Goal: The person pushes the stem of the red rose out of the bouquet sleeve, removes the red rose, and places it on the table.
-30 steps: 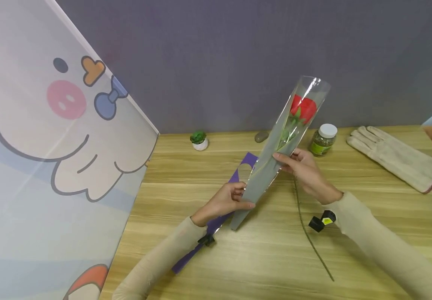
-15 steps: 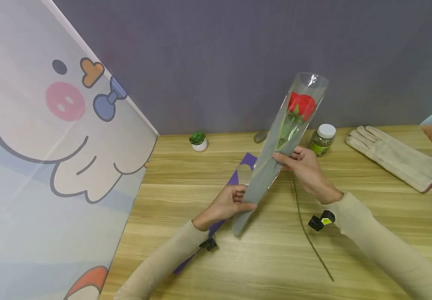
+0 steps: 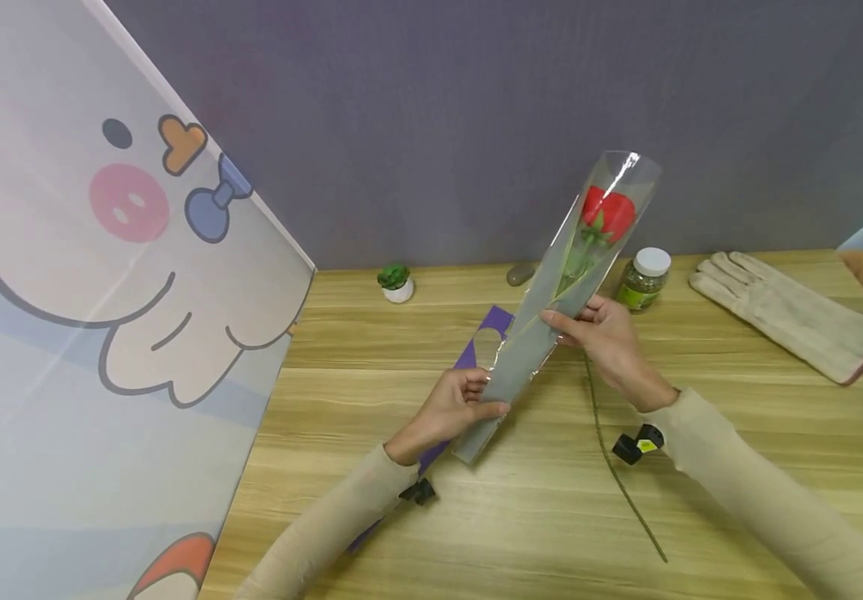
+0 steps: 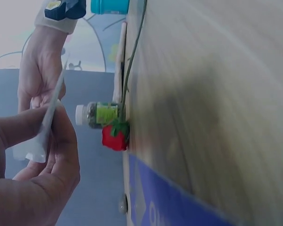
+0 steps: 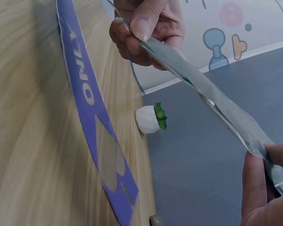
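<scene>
Two hands on the sleeved rose (image 3: 602, 218), held tilted above the table (image 3: 701, 500): left hand (image 3: 450, 408) pinches the narrow lower end, right hand (image 3: 606, 333) pinches mid-sleeve; looks light, slippery film, crushable bloom, so grip the stem section, not the head

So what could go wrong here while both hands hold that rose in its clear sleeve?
The sleeve is thin film held only by fingertip pinches of the left hand and right hand; it could crease or slip. The tilted open top might let the rose slide. The right forearm hangs near the loose stem and could sweep it away.
</scene>
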Tool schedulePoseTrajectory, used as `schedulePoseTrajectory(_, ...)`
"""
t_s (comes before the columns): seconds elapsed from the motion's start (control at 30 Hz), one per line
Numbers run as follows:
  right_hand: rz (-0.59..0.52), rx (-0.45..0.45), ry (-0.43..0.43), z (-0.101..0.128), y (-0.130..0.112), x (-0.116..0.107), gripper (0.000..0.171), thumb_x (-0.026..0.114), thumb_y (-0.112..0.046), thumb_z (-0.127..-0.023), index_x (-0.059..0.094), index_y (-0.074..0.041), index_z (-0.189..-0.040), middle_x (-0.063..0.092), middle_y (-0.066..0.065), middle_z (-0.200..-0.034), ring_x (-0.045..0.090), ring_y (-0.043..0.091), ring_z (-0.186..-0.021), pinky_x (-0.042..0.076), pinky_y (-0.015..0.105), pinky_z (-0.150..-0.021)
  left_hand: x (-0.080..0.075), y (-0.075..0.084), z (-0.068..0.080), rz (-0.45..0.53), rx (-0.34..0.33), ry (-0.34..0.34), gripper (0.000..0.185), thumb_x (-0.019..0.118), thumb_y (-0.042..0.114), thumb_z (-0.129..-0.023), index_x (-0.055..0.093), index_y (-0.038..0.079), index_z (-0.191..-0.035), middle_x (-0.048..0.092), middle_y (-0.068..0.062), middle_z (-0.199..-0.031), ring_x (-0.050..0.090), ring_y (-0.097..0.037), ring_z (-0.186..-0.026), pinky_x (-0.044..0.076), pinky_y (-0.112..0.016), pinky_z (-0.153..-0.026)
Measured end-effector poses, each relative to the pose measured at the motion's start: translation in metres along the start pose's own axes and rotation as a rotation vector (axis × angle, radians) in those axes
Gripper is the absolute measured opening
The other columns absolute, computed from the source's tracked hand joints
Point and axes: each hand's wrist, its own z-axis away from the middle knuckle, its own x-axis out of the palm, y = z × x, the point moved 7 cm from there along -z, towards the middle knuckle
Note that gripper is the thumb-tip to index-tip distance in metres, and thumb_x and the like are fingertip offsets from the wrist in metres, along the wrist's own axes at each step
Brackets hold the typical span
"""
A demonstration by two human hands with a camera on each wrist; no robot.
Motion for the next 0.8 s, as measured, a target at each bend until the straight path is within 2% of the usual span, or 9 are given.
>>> schedulePoseTrajectory(0.13,0.009,-0.004,0.015,0.0004,0.0025,0.0007,0.017,0.077,-0.004,-0.093,0.069,-0.016,-0.101,0.08,-0.014,-0.086,0.075,0.0,-0.078,0.061,0.018,-0.069,0.0018,-0.0018,-0.0005,0.002,0.014,0.013,0.022,0.08,0.002,-0.087,0.069,-0.007,-0.103,0.071,-0.003,-0.083,0.058,-0.003,-0.068,0.049,-0.018,-0.063)
schedulePoseTrajectory(0.2,0.001,-0.008,0.022,0.0001,0.0037,0.0005,0.016,0.077,-0.004,-0.093,0.068,-0.015,-0.102,0.08,-0.013,-0.086,0.075,0.0,-0.078,0.061,0.018,-0.069,0.0026,-0.0023,-0.0013,0.005,0.023,0.019,0.02,0.08,0.002,-0.088,0.067,-0.007,-0.1,0.069,-0.001,-0.081,0.058,-0.003,-0.067,0.049,-0.018,-0.063)
schedulePoseTrajectory(0.37,-0.025,-0.019,0.03,-0.0005,0.0063,-0.0006,0.017,0.077,-0.003,-0.093,0.068,-0.015,-0.102,0.08,-0.012,-0.085,0.075,0.0,-0.077,0.06,0.018,-0.067,0.0042,-0.0021,-0.0028,0.011,0.019,0.019,0.021,0.079,0.003,-0.09,0.071,-0.006,-0.107,0.076,-0.016,-0.092,0.068,-0.005,-0.074,0.056,-0.021,-0.069)
schedulePoseTrajectory(0.47,-0.028,-0.027,0.033,-0.0004,0.0069,-0.001,0.018,0.077,-0.002,-0.092,0.069,-0.016,-0.1,0.08,-0.013,-0.084,0.074,0.0,-0.076,0.06,0.017,-0.067,0.0038,-0.0014,-0.0036,0.001,0.007,0.027,0.022,0.079,0.004,-0.09,0.072,-0.005,-0.108,0.077,-0.019,-0.096,0.069,-0.006,-0.076,0.057,-0.021,-0.07)
schedulePoseTrajectory(0.63,-0.028,-0.028,0.04,0.0002,0.0075,-0.0009,0.018,0.077,-0.002,-0.092,0.07,-0.017,-0.099,0.08,-0.013,-0.084,0.074,-0.001,-0.076,0.06,0.017,-0.067,0.0002,-0.0005,-0.006,-0.021,0.008,0.061,0.021,0.082,0.004,-0.087,0.071,-0.003,-0.103,0.073,-0.007,-0.085,0.063,-0.006,-0.071,0.052,-0.02,-0.065)
schedulePoseTrajectory(0.8,0.007,-0.034,0.05,0.0029,0.0058,0.0021,0.017,0.077,-0.003,-0.092,0.069,-0.016,-0.1,0.079,-0.014,-0.083,0.074,-0.001,-0.076,0.061,0.018,-0.068,0.0001,-0.0009,-0.0066,-0.028,0.005,0.066,0.018,0.082,0.005,-0.087,0.069,-0.002,-0.099,0.065,0.007,-0.077,0.053,-0.005,-0.066,0.046,-0.018,-0.061)
